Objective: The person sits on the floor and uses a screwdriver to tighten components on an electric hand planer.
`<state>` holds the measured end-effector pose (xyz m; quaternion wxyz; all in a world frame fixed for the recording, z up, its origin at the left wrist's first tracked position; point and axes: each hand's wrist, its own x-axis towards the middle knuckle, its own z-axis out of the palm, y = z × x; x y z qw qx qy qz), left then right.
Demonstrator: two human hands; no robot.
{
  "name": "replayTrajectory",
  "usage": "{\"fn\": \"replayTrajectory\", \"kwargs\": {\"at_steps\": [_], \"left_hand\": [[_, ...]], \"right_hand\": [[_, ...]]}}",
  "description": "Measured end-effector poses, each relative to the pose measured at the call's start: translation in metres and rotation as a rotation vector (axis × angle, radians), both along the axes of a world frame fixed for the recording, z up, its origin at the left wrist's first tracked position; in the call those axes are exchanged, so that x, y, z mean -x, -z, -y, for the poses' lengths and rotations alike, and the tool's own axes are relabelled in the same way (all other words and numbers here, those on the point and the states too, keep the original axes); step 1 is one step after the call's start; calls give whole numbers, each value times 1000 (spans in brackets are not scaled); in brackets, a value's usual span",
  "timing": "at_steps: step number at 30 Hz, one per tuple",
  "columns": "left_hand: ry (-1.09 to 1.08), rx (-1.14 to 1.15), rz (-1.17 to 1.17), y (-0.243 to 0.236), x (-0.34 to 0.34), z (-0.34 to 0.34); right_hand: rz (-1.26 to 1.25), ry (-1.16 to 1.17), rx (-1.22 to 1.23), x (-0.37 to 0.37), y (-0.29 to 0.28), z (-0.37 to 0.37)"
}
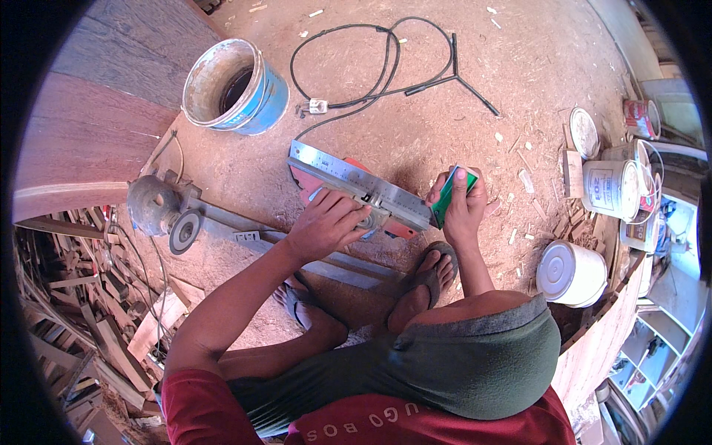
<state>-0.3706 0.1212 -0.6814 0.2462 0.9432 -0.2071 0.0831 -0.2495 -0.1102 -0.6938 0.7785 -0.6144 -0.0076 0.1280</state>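
An electric planer (334,165) with a long silver sole and red-orange body lies sole upward in front of my feet. My left hand (326,222) is closed on its near side, around the middle, with fingers bent at the metal parts near the blade slot. At the planer's right end, my right hand (465,204) grips a flat green piece (446,199) with a pale edge, thumb laid along it. Its lower tip is close to the sole's end; I cannot tell whether they touch. What the left fingertips press on is partly hidden.
A black cord (386,67) loops across the dusty floor to a plug (317,107). Left are a blue bucket (267,100) with dark liquid, a bench grinder (159,204) and heaped wood offcuts (111,326). White buckets (571,273) stand right. My sandalled feet (426,285) are close.
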Motion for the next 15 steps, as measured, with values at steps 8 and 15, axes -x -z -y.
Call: {"fn": "replayTrajectory", "kwargs": {"at_steps": [8,15], "left_hand": [[-3,-6,-18,2,1,0],[0,-3,-8,2,0,0]], "right_hand": [[-4,3,-35,0,2,1],[-1,0,-33,0,3,1]]}}
